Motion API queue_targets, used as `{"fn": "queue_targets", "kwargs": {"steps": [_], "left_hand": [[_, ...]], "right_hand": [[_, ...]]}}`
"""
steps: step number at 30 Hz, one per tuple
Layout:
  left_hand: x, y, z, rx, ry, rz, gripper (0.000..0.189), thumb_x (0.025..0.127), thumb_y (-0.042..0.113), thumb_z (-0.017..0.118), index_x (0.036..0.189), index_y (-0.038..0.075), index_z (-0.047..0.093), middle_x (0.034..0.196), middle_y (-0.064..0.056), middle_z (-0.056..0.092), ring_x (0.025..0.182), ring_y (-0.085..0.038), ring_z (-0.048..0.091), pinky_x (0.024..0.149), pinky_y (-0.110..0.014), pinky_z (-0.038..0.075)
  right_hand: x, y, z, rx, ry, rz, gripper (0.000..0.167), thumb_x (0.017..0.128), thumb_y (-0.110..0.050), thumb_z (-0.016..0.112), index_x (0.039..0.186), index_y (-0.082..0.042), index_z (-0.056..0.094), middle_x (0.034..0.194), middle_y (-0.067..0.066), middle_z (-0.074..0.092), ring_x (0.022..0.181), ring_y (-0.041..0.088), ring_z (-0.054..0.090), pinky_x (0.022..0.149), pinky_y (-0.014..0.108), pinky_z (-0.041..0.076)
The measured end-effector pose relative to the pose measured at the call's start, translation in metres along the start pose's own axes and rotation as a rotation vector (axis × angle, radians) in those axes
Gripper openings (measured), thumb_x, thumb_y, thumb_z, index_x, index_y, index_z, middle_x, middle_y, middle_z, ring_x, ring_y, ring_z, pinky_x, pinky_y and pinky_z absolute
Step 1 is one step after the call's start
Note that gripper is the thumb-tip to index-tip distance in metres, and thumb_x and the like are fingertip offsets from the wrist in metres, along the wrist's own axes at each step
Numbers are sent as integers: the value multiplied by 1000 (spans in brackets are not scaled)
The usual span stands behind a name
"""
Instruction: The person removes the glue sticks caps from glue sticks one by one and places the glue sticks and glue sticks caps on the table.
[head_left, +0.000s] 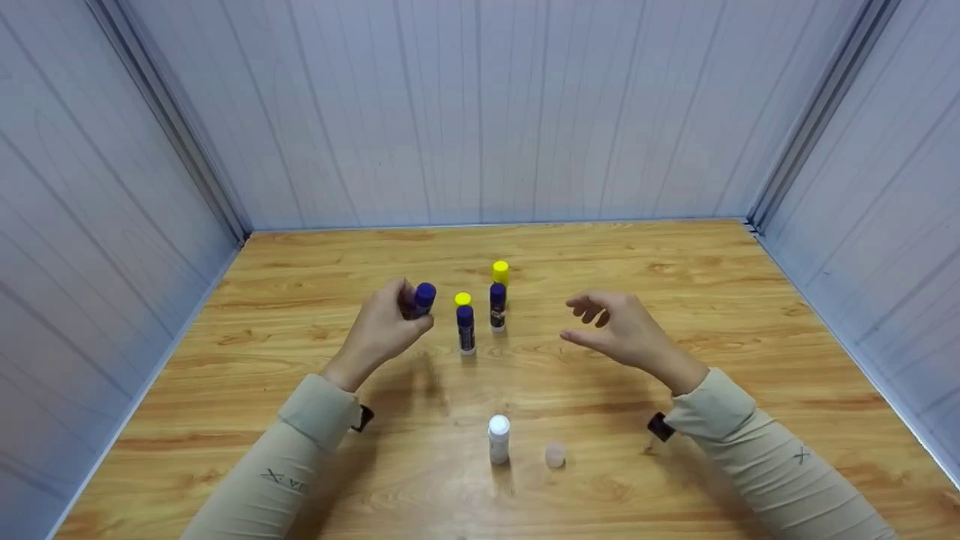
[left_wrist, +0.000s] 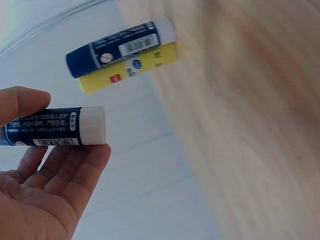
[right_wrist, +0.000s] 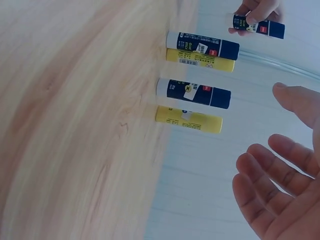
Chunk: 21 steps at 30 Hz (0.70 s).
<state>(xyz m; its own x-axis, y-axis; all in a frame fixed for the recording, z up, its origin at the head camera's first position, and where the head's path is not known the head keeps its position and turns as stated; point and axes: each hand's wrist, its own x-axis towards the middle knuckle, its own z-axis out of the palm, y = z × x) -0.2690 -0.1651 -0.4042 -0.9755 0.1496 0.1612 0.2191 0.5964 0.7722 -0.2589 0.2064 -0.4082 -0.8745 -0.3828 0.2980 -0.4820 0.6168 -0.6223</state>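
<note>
My left hand [head_left: 382, 322] grips a dark blue glue stick [head_left: 424, 297] with a white base, held upright above the table. In the left wrist view, thumb and fingers lie on either side of its printed label. To its right stand two more blue glue sticks, a nearer one [head_left: 466, 331] and a farther one [head_left: 498, 307]. Behind each is a yellow glue stick, one near [head_left: 463, 299] and one far [head_left: 501, 271], partly hidden from the head view. My right hand [head_left: 621, 328] hovers to the right of these, holding nothing, its fingers loosely bent and thumb apart.
Closer to me, a white tube [head_left: 499, 439] stands on the wooden table [head_left: 300, 300]. Just right of it sits a small translucent cap [head_left: 555, 454]. Pale panelled walls [head_left: 480, 112] enclose the table at the back and on both sides.
</note>
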Motion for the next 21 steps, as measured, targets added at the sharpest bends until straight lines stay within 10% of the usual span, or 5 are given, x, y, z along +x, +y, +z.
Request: {"fn": "queue_targets", "kwargs": {"steps": [21], "left_hand": [[4,42,17,0,15,253,27,99,8,79,123,-1,71,108,-14,79,93,-22,76,82,-38,66]], "right_hand": [[13,-4,-12,200,144,51,46,96,-16,86,138,-3,70,117,13,74,99,17,69,85,21,57]]}}
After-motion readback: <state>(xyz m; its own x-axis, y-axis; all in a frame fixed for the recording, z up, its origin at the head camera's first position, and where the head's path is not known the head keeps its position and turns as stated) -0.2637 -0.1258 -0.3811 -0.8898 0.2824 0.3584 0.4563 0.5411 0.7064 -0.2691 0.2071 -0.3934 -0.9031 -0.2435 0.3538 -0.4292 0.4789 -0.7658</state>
